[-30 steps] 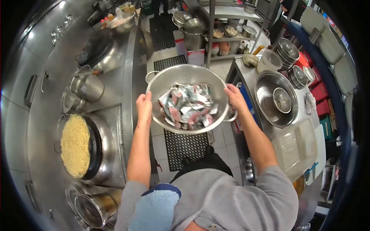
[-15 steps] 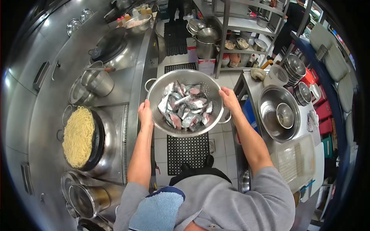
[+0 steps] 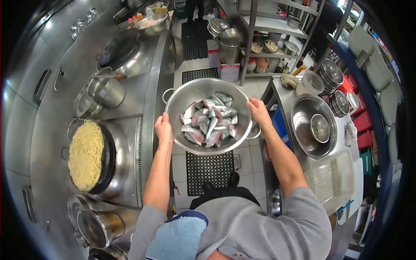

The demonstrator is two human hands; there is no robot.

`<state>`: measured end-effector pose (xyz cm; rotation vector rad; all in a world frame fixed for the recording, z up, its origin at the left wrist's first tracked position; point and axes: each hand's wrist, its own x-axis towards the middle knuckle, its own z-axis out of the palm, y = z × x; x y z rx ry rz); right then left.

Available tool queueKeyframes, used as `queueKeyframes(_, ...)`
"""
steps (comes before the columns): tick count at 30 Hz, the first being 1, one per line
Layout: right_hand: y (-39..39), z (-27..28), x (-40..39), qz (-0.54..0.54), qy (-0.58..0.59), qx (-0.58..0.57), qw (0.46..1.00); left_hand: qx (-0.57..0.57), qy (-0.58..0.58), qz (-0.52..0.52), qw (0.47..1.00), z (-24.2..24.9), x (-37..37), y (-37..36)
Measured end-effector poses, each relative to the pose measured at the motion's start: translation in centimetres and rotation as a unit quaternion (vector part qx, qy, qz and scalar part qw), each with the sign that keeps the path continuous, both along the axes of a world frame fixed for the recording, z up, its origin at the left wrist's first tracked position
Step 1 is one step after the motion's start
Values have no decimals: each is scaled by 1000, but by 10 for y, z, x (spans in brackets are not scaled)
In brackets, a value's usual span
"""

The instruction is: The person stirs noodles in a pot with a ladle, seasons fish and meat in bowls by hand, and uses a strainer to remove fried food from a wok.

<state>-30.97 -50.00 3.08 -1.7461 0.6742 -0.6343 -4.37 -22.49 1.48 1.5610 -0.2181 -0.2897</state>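
Observation:
Held out in front of me is a metal colander (image 3: 177, 97) with two loop handles. Cut pieces of fish (image 3: 211, 121), silvery with pink flesh, lie heaped inside it. My left hand (image 3: 164, 128) grips the rim at the left, below the left loop handle. On the opposite side, my right hand (image 3: 258, 112) is closed on the rim, just above the right handle. Both thumbs rest over the edge, while the other fingers are mostly hidden beneath the colander.
A heap of noodles (image 3: 86, 154) covers a wok station at left, near metal pots (image 3: 106, 93). The right counter bears a large steel bowl (image 3: 303, 138) and a plastic basket (image 3: 331, 182). Black mats (image 3: 210, 173) lie on the tiled floor. Another person (image 3: 195, 8) stands far ahead.
The fish pieces have shifted and turned over inside the colander, now bunched slightly differently. Both hands keep their hold on the rim. The surroundings have shifted slightly left in view.

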Motion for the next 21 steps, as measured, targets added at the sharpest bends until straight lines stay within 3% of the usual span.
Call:
queueKeyframes(2, 18, 28, -6, -10, -55, 39, 998, -45, -58, -1, 997, 26, -11, 3)
queueKeyframes(4, 42, 72, -13, -20, -160, -13, 987, -111, -97, -3, 989, 46, -24, 10)
queueKeyframes(6, 47, 76, -13, -40, -239, 5, 970, -199, -117, -12, 973, 55, -36, 16)
queueKeyframes(7, 42, 73, -12, -23, -192, -10, 981, -167, -98, 6, 981, 60, -37, 10)
queueKeyframes(9, 20, 47, -9, 13, -88, -30, 996, -94, -5, -47, 994, 27, -10, 7)
queueKeyframes(10, 11, 20, -1, 13, -107, 37, 993, -63, 35, -73, 995, 13, 2, 5)
queueKeyframes(13, 1, -1, 2, 26, 9, 32, 999, -19, 47, -16, 999, 8, -4, -1)
queueKeyframes(15, 2, -2, -1, 5, -15, 6, 1000, 10, 17, -25, 999, 0, 3, -1)
queueKeyframes(16, 10, 8, -5, -7, -25, -6, 1000, -31, -4, -21, 999, 8, -3, 0)
queueKeyframes(19, 44, 63, -18, -25, -197, 1, 980, -136, -84, 1, 987, 42, -31, 13)
queueKeyframes(20, 51, 67, -17, -36, -254, 25, 966, -150, -52, 0, 987, 45, -30, 9)
queueKeyframes(21, 48, 66, -16, -31, -218, -13, 975, -162, -17, -3, 987, 47, -31, 7)
